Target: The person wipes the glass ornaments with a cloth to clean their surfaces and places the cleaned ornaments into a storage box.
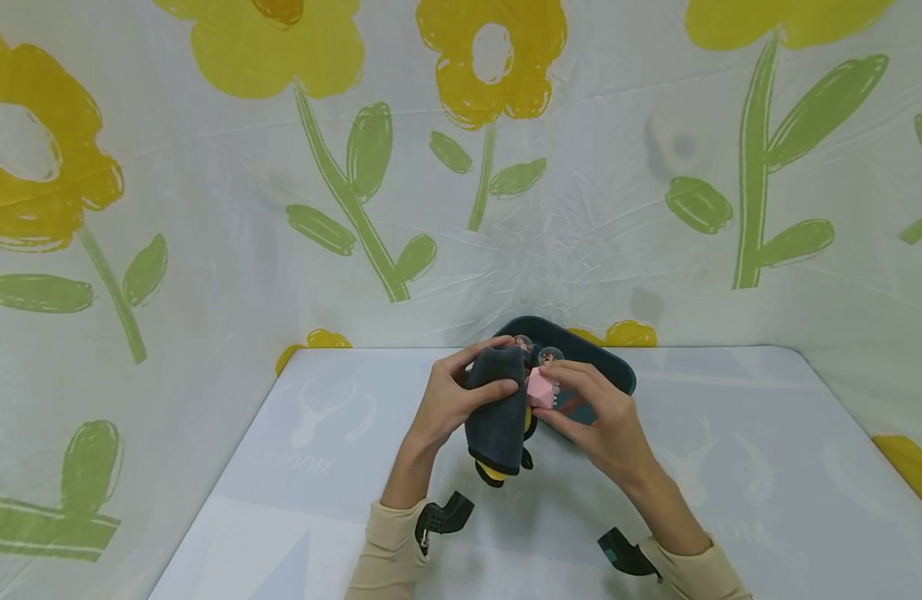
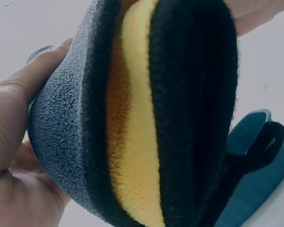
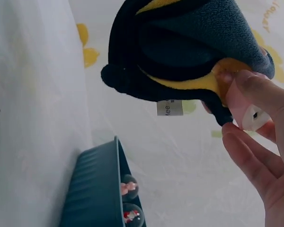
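Observation:
My left hand point(image 1: 448, 398) grips a folded microfiber cloth point(image 1: 494, 408), thumb in front and fingers behind. Its outside is blue-grey, its inside yellow, with black edging, a black hanging loop point(image 2: 266, 146) and a white tag point(image 3: 170, 108). Between thumb and fingers, my right hand point(image 1: 603, 408) pinches a small pink faceted object point(image 1: 541, 389) with a whitish part at one end point(image 3: 251, 118). The pink object sits right at the cloth's side, against its yellow inner face in the right wrist view. Both hands are raised in front of a dark teal bin.
The teal bin point(image 1: 620, 377) stands at the table's back edge, against the flower-printed sheet point(image 1: 581, 250). Inside are two clear globes point(image 1: 550, 356) with small figures in them. A pale patterned cover point(image 1: 281, 475) spreads over the table. Black camera mounts point(image 1: 446, 515) sit on both wrists.

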The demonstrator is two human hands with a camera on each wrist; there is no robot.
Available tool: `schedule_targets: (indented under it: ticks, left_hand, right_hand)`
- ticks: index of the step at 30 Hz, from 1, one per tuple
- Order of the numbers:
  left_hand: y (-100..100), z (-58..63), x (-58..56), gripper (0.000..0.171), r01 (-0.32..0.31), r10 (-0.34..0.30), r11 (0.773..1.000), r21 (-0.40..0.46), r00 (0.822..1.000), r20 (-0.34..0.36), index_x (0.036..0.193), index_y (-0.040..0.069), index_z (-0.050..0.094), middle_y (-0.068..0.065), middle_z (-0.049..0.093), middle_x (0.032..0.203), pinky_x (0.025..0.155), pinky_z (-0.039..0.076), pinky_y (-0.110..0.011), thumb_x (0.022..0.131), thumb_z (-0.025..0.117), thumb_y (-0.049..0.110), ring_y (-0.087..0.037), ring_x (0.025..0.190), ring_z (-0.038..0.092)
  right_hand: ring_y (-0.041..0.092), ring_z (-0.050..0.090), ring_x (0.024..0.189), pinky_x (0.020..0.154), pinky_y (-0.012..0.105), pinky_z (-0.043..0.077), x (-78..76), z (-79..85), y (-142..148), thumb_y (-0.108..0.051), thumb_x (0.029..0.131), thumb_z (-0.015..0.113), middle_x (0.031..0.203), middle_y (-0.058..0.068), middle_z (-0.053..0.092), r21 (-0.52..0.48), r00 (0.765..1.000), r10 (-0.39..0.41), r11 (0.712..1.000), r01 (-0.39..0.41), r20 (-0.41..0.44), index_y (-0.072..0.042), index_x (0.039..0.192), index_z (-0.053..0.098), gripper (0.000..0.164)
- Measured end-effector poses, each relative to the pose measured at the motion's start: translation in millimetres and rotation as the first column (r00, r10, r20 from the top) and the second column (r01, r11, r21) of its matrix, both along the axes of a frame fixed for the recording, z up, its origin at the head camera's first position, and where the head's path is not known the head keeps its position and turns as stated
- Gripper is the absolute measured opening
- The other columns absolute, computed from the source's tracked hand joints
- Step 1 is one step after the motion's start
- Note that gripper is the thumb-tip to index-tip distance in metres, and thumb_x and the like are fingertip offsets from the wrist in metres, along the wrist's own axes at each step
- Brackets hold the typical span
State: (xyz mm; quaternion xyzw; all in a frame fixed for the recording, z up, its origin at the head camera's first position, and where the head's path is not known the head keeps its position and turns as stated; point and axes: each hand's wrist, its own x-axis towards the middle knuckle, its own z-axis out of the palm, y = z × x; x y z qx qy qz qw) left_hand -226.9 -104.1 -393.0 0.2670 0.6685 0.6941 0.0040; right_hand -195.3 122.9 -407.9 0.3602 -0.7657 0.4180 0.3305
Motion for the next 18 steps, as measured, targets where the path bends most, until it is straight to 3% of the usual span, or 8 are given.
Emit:
schedule_targets:
  ticks: [11,18]
  left_hand:
    - [0.7,-0.4,0.6,0.053,-0.001,0.0,1.0,0.018,1.0,0.019,0.135,0.019,0.061,-0.004,0.062,0.136,0.083,0.059,-0.037,0.085,0.077,0.017,-0.021,0.102,0.071]
    - [-1.0,-1.1,-0.4,0.054,-0.002,0.002,1.0,0.03,1.0,0.011,0.136,0.018,0.06,-0.004,0.062,0.137,0.086,0.058,-0.036,0.085,0.078,0.016,-0.021,0.106,0.069]
  right_hand:
    - [0.016,0.06,0.107,0.066,0.018,0.055,4.3,0.3,-4.1,0.004,0.069,0.085,0.124,0.011,0.061,-0.011,0.996,-0.024,1.0,0.025,0.086,-0.007,0.126,0.062,0.062]
    - [0.011,0.065,0.101,0.064,0.018,0.055,4.8,2.5,-1.7,0.006,0.066,0.086,0.126,0.009,0.065,-0.023,0.999,-0.025,0.999,0.026,0.035,-0.008,0.128,0.063,0.068]
